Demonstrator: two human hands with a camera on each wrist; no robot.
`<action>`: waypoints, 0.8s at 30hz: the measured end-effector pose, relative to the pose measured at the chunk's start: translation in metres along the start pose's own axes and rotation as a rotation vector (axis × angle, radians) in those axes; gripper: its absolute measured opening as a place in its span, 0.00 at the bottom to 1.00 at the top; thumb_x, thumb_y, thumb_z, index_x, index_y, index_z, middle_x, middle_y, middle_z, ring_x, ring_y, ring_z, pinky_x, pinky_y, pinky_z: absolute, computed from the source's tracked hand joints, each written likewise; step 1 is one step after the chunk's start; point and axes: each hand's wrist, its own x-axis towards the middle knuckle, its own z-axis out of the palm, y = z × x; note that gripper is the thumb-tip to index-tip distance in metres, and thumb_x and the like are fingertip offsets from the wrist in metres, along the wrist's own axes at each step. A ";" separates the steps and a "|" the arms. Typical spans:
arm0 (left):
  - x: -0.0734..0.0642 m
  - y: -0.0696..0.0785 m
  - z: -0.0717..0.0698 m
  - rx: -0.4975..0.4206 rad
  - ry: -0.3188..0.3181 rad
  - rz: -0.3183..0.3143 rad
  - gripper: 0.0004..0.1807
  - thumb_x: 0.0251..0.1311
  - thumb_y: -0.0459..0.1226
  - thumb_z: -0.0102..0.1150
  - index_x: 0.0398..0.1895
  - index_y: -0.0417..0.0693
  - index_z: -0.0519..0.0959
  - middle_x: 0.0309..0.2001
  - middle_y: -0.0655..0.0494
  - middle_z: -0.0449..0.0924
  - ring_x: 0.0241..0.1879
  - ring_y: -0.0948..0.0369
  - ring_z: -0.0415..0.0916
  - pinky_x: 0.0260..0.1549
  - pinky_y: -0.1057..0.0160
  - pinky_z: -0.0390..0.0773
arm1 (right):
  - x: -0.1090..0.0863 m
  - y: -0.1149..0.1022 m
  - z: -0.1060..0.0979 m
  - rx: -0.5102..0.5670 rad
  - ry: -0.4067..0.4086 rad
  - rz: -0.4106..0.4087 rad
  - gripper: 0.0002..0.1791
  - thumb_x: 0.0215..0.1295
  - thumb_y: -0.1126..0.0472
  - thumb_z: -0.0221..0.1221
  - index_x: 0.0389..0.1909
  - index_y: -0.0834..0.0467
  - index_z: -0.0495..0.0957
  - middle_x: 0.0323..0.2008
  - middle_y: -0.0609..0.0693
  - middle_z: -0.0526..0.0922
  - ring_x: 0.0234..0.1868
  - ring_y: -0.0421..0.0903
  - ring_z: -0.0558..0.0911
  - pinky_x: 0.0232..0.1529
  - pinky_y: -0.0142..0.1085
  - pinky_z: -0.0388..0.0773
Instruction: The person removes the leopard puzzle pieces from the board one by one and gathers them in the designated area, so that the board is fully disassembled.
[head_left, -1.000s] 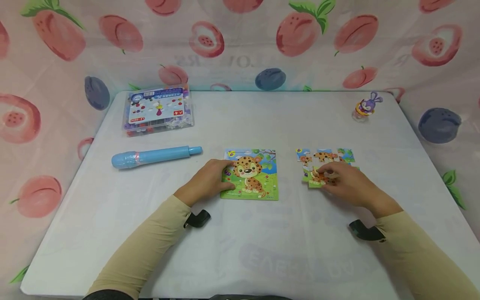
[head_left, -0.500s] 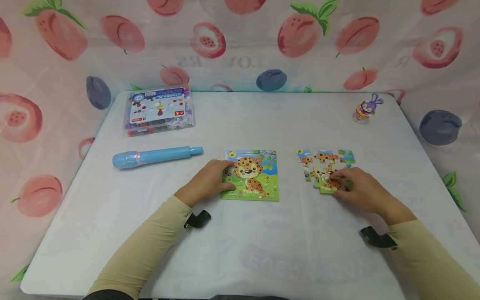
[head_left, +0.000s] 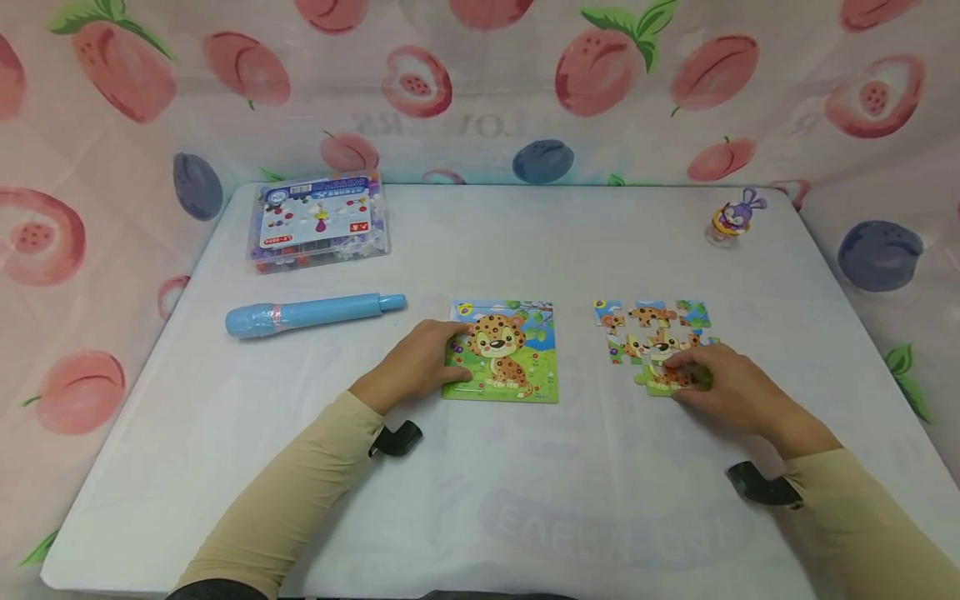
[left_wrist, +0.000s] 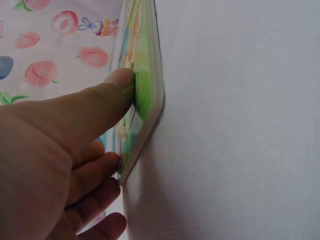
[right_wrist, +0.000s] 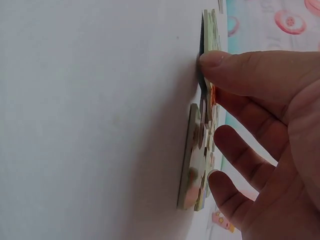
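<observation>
A square jigsaw board [head_left: 540,354] with a cartoon leopard cub lies mid-table in the head view. My left hand [head_left: 412,362] rests at its left edge, thumb pressing the near corner and fingertips along the side. Farther right, my right hand [head_left: 731,392] pinches a green-edged jigsaw piece [head_left: 660,382] between thumb and fingers; its far part is hidden by the hand. In the right wrist view the thumb [right_wrist: 217,60] is at the piece's edge, the other fingers bent loosely. Several loose jigsaw pieces [head_left: 648,314] lie just beyond, some partly covered by the hand.
A clear plastic box [head_left: 318,218] of small colourful parts stands at the back left. In front of it lies a light blue tube [head_left: 315,315] with a narrower tip. A small purple rabbit figure [head_left: 733,218] stands at the back right of the white table [head_left: 480,483].
My right hand has moved right and toward the near edge, bringing the pinched jigsaw piece along and uncovering loose pieces behind it. My left hand and the board have stayed in place.
</observation>
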 end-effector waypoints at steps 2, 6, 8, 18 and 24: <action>0.000 0.000 0.000 0.000 0.001 0.002 0.39 0.58 0.45 0.73 0.68 0.37 0.70 0.63 0.41 0.73 0.66 0.46 0.66 0.65 0.51 0.67 | -0.001 0.001 0.000 -0.005 0.007 -0.003 0.21 0.59 0.60 0.71 0.53 0.62 0.81 0.51 0.60 0.80 0.57 0.62 0.73 0.56 0.59 0.68; 0.000 -0.001 0.000 0.001 0.003 0.006 0.38 0.58 0.45 0.73 0.68 0.37 0.70 0.63 0.41 0.73 0.66 0.46 0.66 0.65 0.51 0.67 | -0.004 0.002 0.000 -0.009 0.018 -0.014 0.21 0.58 0.61 0.71 0.53 0.61 0.82 0.51 0.60 0.81 0.57 0.62 0.73 0.56 0.60 0.68; 0.000 -0.001 0.001 0.000 0.002 0.006 0.38 0.58 0.45 0.73 0.68 0.37 0.70 0.63 0.41 0.73 0.66 0.46 0.66 0.65 0.51 0.67 | -0.005 0.002 0.000 -0.013 0.021 -0.017 0.22 0.58 0.61 0.71 0.53 0.61 0.82 0.52 0.61 0.81 0.57 0.63 0.73 0.56 0.61 0.68; 0.001 -0.001 0.001 0.004 0.004 0.004 0.39 0.58 0.46 0.73 0.68 0.37 0.70 0.63 0.42 0.73 0.66 0.47 0.66 0.65 0.51 0.67 | -0.011 0.003 0.001 -0.018 0.032 -0.020 0.24 0.57 0.62 0.72 0.56 0.62 0.82 0.52 0.62 0.82 0.57 0.64 0.72 0.56 0.62 0.68; 0.000 -0.001 0.002 0.005 0.003 -0.001 0.38 0.59 0.46 0.73 0.68 0.37 0.70 0.63 0.41 0.73 0.65 0.47 0.66 0.65 0.51 0.67 | -0.013 0.004 0.002 -0.017 0.039 -0.013 0.25 0.58 0.60 0.72 0.56 0.62 0.82 0.52 0.61 0.82 0.57 0.64 0.73 0.55 0.62 0.69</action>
